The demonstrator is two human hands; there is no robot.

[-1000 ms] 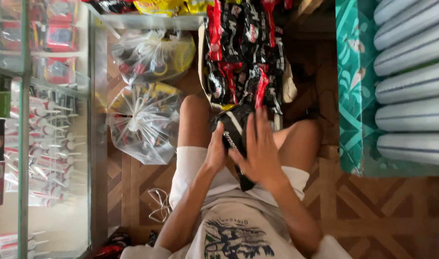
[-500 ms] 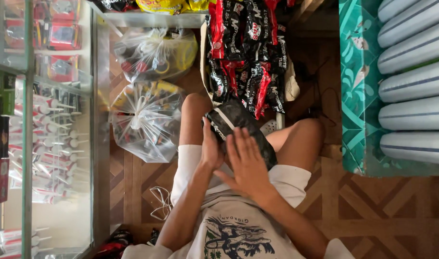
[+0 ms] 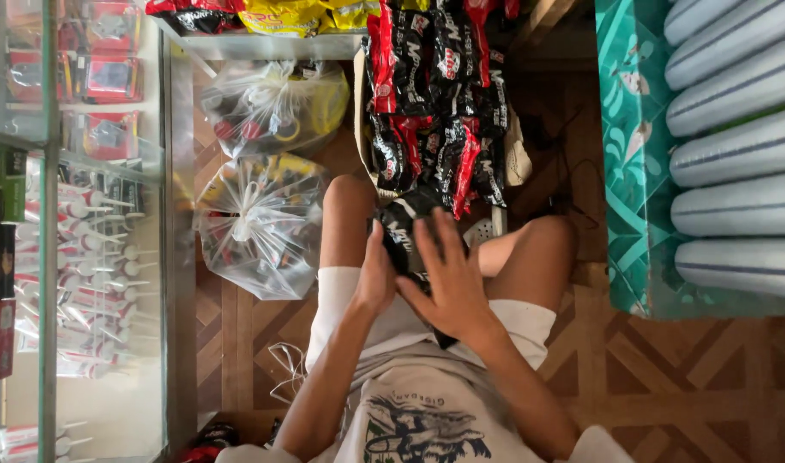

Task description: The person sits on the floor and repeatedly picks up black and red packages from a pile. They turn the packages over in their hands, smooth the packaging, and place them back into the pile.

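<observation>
Both hands: our left hand and right hand clasp a black sachet pack over our lap.
Stock: sachet strips hang just beyond.
Left: tied plastic bags, glass cabinet.
Progress: pack held, not yet set down.

- Black sachet strip: glossy black packets with pale lettering, lying across your lap between your bare knees.
- Its upper end shows past your fingers; the rest is covered, with a dark corner visible low against your shorts.
- It tilts slightly, its top edge pointing toward the hanging bundle of similar black-and-red sachets, just below that bundle.
</observation>
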